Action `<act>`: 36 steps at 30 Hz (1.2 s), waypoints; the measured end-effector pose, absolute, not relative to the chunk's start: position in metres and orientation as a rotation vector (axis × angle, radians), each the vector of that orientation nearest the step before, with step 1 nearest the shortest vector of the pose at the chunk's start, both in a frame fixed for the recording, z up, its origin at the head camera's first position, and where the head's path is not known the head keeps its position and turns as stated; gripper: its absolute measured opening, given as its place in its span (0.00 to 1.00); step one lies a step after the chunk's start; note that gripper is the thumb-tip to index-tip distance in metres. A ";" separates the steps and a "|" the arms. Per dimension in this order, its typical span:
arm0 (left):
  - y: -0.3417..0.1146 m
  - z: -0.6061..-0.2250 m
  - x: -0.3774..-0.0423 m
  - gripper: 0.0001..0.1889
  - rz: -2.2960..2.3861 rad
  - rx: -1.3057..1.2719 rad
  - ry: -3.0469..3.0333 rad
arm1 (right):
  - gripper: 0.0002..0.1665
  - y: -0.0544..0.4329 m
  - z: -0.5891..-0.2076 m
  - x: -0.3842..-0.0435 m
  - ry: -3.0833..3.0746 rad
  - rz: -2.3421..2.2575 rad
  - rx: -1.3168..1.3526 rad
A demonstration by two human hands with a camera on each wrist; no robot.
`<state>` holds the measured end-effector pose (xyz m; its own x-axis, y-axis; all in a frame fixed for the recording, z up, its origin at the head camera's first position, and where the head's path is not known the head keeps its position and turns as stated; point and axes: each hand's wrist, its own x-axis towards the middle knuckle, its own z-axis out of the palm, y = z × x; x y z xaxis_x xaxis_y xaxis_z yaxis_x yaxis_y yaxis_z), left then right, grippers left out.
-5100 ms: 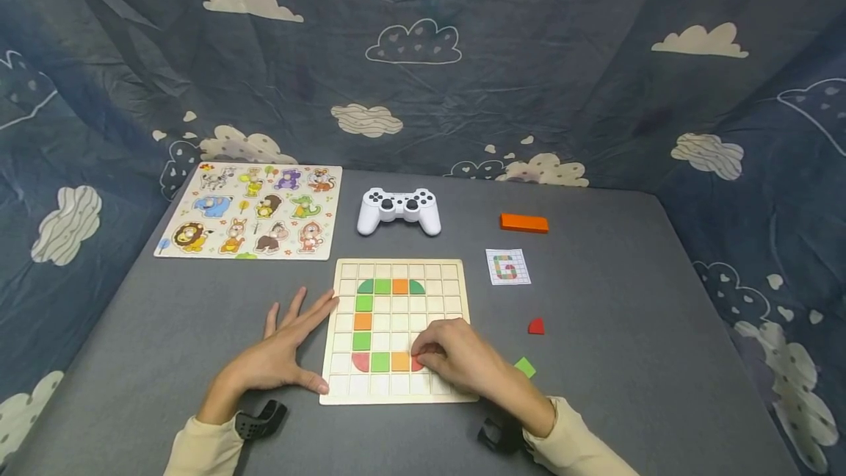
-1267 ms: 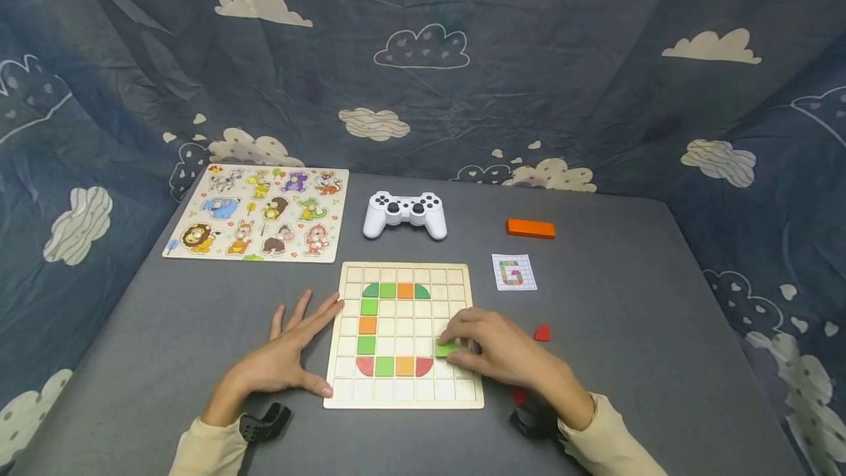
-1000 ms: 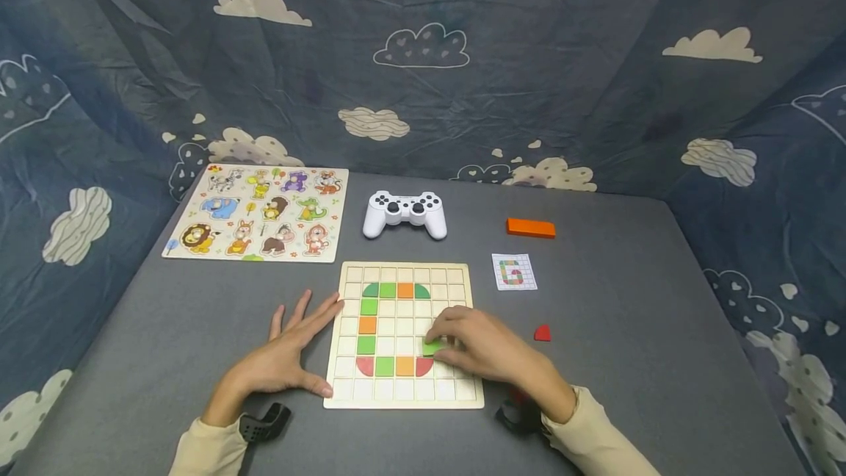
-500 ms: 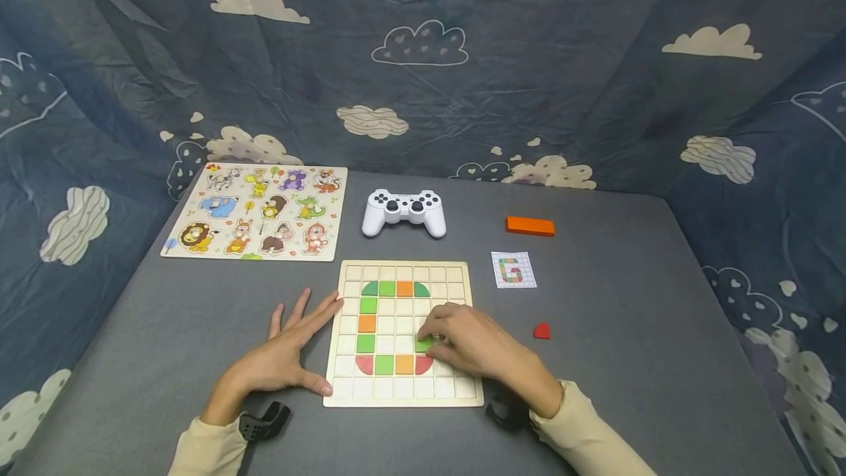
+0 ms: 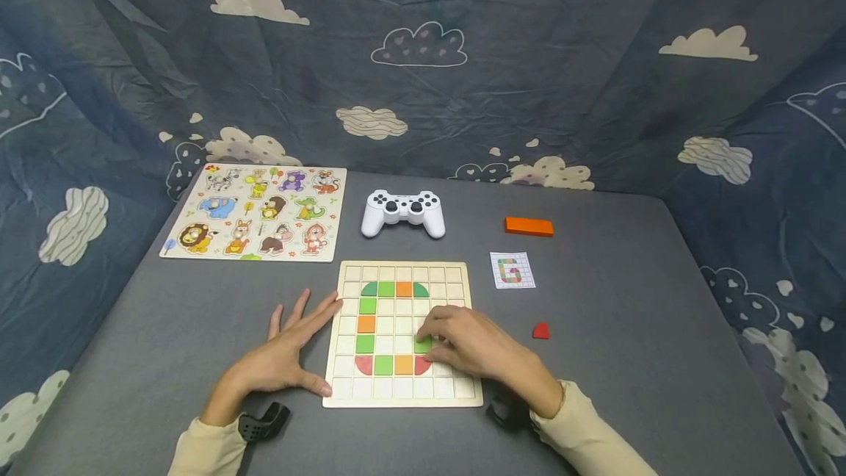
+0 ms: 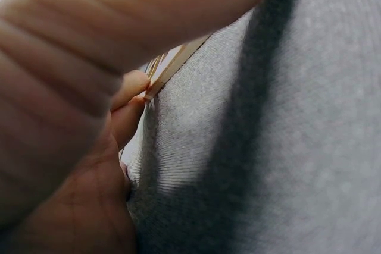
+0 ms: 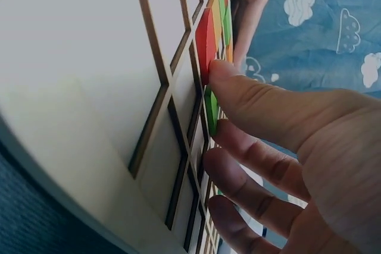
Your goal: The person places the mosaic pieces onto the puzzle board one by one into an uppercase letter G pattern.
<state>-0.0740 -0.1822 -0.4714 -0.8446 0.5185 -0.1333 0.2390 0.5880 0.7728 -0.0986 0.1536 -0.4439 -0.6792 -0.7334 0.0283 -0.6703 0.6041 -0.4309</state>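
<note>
My right hand [image 5: 465,340] pinches a green square tile [image 5: 423,346] between thumb and forefinger. This tile sits in a cell of the wooden grid board [image 5: 456,275], just above a red quarter-round tile [image 5: 423,366]. In the right wrist view the thumb overlaps the red tile [image 7: 205,43], with the green tile [image 7: 211,108] beside the fingertips. Other green, orange and red tiles form a C-like outline on the board. My left hand [image 5: 277,355] spreads its straight fingers at the board's left edge; the left wrist view shows fingertips [image 6: 138,81] against that edge.
A red quarter-round tile [image 5: 540,330] lies right of the board, below a small pattern card [image 5: 512,270]. Behind are an orange block [image 5: 529,226], a white game controller [image 5: 403,213] and an animal puzzle board [image 5: 254,211]. Cloud-patterned cloth [image 5: 423,94] surrounds the table.
My right hand left the placed red quarter-round tile, picked up the green tile from the table and slid it left across the board into its cell. The left hand stays at the board's edge.
</note>
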 end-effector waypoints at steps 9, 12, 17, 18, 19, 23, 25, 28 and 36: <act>-0.182 -0.473 -0.075 0.69 1.111 0.608 2.473 | 0.12 0.153 -0.445 -0.099 2.677 -0.637 -1.149; -0.182 -0.474 -0.076 0.69 1.107 0.610 2.475 | 0.13 0.155 -0.445 -0.099 2.679 -0.647 -1.165; -0.181 -0.475 -0.077 0.69 1.099 0.621 2.474 | 0.12 0.174 -0.442 -0.096 2.692 -0.737 -1.171; -0.181 -0.475 -0.076 0.69 1.098 0.624 2.474 | 0.11 0.180 -0.441 -0.095 2.698 -0.754 -1.157; -0.181 -0.476 -0.076 0.69 1.099 0.624 2.471 | 0.11 0.187 -0.440 -0.093 2.705 -0.769 -1.142; -0.183 -0.476 -0.076 0.69 1.107 0.621 2.471 | 0.12 0.215 -0.440 -0.088 2.763 -0.794 -1.056; -0.184 -0.476 -0.076 0.69 1.109 0.617 2.474 | 0.13 0.228 -0.441 -0.087 2.801 -0.809 -1.025; -0.184 -0.475 -0.076 0.68 1.110 0.614 2.478 | 0.15 0.246 -0.444 -0.085 2.852 -0.843 -0.986; -0.184 -0.475 -0.076 0.69 1.109 0.599 2.476 | 0.20 0.284 -0.449 -0.080 3.019 -0.776 -0.905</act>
<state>-0.0761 -0.1835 -0.4747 -0.8446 0.5138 -0.1505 0.2299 0.6019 0.7648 -0.0796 0.2839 -0.4488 -0.8395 -0.4924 0.2298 -0.5422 0.7309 -0.4144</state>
